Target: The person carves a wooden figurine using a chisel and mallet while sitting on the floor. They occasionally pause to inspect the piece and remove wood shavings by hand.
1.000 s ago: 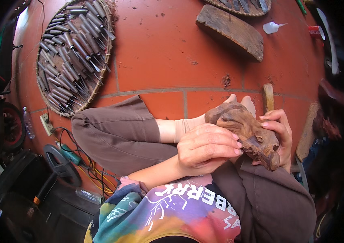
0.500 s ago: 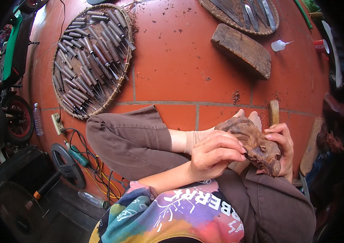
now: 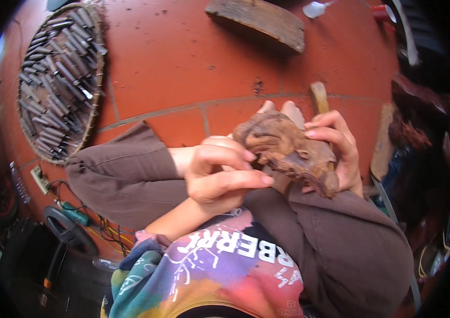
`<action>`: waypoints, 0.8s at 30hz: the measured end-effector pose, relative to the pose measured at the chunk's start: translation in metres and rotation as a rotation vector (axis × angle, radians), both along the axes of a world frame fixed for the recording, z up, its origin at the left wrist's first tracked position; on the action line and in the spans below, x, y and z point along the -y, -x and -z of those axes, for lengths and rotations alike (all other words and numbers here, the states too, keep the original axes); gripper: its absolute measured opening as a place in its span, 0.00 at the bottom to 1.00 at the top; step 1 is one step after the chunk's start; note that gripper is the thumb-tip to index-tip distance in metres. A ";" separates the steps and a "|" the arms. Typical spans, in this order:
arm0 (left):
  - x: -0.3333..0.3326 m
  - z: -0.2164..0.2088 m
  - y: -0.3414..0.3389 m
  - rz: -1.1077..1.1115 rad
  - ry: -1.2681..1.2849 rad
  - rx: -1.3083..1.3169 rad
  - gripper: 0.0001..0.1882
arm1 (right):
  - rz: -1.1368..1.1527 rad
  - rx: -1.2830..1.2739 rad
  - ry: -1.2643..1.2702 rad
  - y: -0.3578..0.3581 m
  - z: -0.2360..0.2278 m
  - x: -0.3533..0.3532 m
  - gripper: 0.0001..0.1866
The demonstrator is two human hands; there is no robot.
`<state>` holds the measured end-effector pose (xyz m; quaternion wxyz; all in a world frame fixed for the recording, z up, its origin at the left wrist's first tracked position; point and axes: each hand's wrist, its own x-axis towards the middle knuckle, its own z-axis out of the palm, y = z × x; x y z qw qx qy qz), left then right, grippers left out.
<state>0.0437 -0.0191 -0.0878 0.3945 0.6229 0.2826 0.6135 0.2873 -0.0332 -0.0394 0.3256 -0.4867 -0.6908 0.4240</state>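
Observation:
A brown wood carving (image 3: 283,140) with deep folds and knobbly relief is held above my crossed legs. My right hand (image 3: 346,146) grips its right side, the fingers over the top edge and the palm behind. At the carving's left side is my left hand (image 3: 219,172), its fingers apart and pointing right. One of its fingertips is close to the wood; whether it touches I cannot tell. Nothing shows between those fingers. Just beyond the right hand, a wooden handle (image 3: 319,98) lies on the floor, its other end hidden.
A round woven tray (image 3: 99,58) full of wooden-handled chisels lies at the left. Ahead are a thick wooden block (image 3: 256,24), a white squeeze bottle (image 3: 314,9) and a red cup (image 3: 384,13). Cables and a power strip (image 3: 40,179) sit at the lower left. Wood crumbs dot the red tiles.
The whole view has shifted, so things appear farther left and higher. The carving has tilted in my right hand. My left fingers, earlier against the carving's surface, have drawn back to its left edge and spread.

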 end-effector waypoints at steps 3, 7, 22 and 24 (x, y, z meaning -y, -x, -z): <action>0.005 0.002 -0.002 0.009 0.047 0.017 0.11 | 0.013 -0.020 0.005 -0.001 0.001 0.003 0.37; 0.007 0.005 -0.003 0.020 0.090 0.044 0.09 | 0.024 -0.044 0.025 -0.002 0.000 0.003 0.37; 0.002 0.003 0.007 0.669 1.126 1.059 0.11 | 0.006 -0.004 -0.015 0.002 0.006 0.002 0.43; 0.000 0.003 0.007 0.713 1.141 1.082 0.13 | 0.009 0.012 -0.016 0.002 0.004 0.002 0.43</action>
